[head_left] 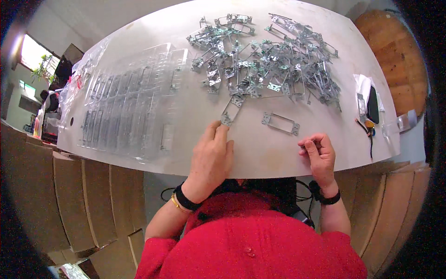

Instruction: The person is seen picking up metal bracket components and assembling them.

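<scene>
My left hand (211,151) reaches over the white table with its fingers stretched out. Its fingertips are at the near end of a thin rectangular metal frame (235,108), which slants away toward the pile; I cannot tell whether they press on it. To the right of that, another metal frame (281,123) with perforated end plates lies flat and apart. My right hand (319,156) is closed near the front edge, thumb against curled fingers. Something small and dark shows between them, too hidden to name. A large tangled heap of metal frames (274,65) covers the far middle.
Clear plastic trays (130,107) with slots, many holding metal frames, lie at the left. At the right are a white cloth (364,88), a dark phone-like object (373,104) and a small tool with dark handles (369,130). Cardboard boxes (97,200) stand below the table's edge.
</scene>
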Motion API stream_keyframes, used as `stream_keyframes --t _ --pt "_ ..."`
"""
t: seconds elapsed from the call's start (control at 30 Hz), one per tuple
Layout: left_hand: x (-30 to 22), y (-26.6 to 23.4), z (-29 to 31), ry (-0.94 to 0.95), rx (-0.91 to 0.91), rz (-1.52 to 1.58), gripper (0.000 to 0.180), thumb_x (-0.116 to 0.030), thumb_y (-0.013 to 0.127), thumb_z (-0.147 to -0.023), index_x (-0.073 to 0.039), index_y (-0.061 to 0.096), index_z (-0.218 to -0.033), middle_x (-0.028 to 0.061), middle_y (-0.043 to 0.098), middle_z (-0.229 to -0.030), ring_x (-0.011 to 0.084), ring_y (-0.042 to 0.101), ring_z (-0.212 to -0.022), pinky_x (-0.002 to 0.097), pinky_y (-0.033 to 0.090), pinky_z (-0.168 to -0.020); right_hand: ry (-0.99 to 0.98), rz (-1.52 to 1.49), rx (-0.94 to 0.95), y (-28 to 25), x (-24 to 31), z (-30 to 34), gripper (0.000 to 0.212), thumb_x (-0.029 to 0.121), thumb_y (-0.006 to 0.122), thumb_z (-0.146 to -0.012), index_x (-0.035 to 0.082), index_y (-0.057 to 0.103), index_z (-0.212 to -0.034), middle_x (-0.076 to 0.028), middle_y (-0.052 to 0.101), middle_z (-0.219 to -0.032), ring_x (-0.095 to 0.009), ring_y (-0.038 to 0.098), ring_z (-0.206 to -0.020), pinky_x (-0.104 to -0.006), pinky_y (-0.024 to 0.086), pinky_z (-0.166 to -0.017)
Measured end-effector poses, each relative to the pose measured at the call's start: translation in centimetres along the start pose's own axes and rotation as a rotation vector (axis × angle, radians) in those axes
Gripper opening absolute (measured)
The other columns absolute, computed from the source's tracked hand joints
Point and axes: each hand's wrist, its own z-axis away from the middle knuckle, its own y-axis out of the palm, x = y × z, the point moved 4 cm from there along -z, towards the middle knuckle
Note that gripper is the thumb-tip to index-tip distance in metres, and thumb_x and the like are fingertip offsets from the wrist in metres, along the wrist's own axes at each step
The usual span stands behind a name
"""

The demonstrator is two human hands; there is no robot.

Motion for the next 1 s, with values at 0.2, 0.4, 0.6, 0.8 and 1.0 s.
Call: stream_keyframes --t 0.2,0.4,0.6,0.8,1.0 --pt "-0.6 0.2 -1.5 -0.013 0.079 -0.120 0.045 -0.008 0.066 -0.089 0.000 0.051 -0.131 0.0275 0.050 -0.142 0.0474 0.056 -0.121 0.0483 0.050 -0.099 -0.014 0.003 0.043 -0.1 0.1 -0.1 0.008 0.013 0.060 -0.105 0.006 0.058 -0.105 -0.006 0.070 -0.096 -0.009 0.064 -0.079 -0.0242 0.053 -0.072" --pt "-0.5 0.6 -2.5 -0.068 0.146 -0.182 0.050 -0.010 0.066 -0.090 0.001 0.049 -0.135 0.0268 0.046 -0.147 0.0456 0.055 -0.125 0.0482 0.049 -0.101 -0.015 -0.007 0.057 0.0 0.1 -0.1 0.007 0.012 0.059 -0.105 0.005 0.058 -0.106 -0.006 0.070 -0.098 -0.010 0.064 -0.081 -0.0253 0.055 -0.073" --pt "0.2 1.1 -2.8 -0.072 0.186 -0.177 0.049 -0.012 0.066 -0.089 0.000 0.050 -0.133 0.0229 0.054 -0.138 0.0426 0.058 -0.116 0.0462 0.048 -0.100 -0.027 -0.001 0.058 0.1 0.2 -0.1 0.007 0.011 0.059 -0.104 0.004 0.058 -0.106 -0.006 0.070 -0.098 -0.010 0.065 -0.082 -0.0257 0.056 -0.074" --pt "1.1 1.0 -2.2 -0.057 0.194 -0.169 0.031 -0.009 0.065 -0.089 -0.002 0.056 -0.117 0.0204 0.061 -0.112 0.0408 0.059 -0.102 0.0483 0.049 -0.089 -0.022 0.042 0.038 0.2 0.3 0.1 0.008 0.013 0.060 -0.104 0.006 0.059 -0.106 -0.006 0.071 -0.098 -0.009 0.065 -0.079 -0.0240 0.054 -0.071" --pt "1.6 1.0 -1.9 -0.043 0.147 -0.157 0.023 -0.006 0.062 -0.091 -0.002 0.058 -0.113 0.0207 0.063 -0.107 0.0416 0.061 -0.100 0.0487 0.050 -0.086 -0.001 0.060 0.023 0.4 0.4 0.0 0.007 0.015 0.061 -0.104 0.008 0.059 -0.105 -0.004 0.072 -0.097 -0.007 0.064 -0.077 -0.0221 0.052 -0.066"
